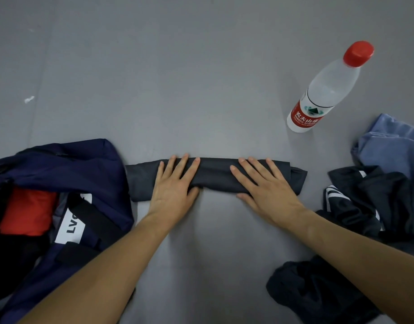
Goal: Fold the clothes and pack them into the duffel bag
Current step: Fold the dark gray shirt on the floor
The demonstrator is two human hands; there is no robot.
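Floor [201, 66]: grey and bare-looking ahead of me; everything lies on it.
Duffel bag [79, 164]: navy, at my left with its mouth gaping. A red garment [28, 211] already sits inside. The bag's edge is just beside the left end of my roll.
Unfolded heap [369, 202]: dark clothes with white stripes and a blue piece [393, 146] at my right, apart from the roll. Another dark garment [313, 293] lies nearer me.
Rolled garment [215, 174]: dark grey, straight in front of me, between bag and heap.
Water bottle [327, 90]: red cap, standing beyond the roll to the right.
Left hand [175, 185]: flat, fingers straight and spread, pressing the roll's left half. It grips nothing.
Right hand [269, 185]: likewise flat and spread, on the right half.
Risk: I judge the roll may spring loose once I lift my palms, since nothing binds it. The right end looks ragged, with a layer poking out, so it could unravel there first. Lifting by one end would let it sag and unwind.
Axis: the long axis runs left to right across my view. One end points at the bag, the other toward the heap.
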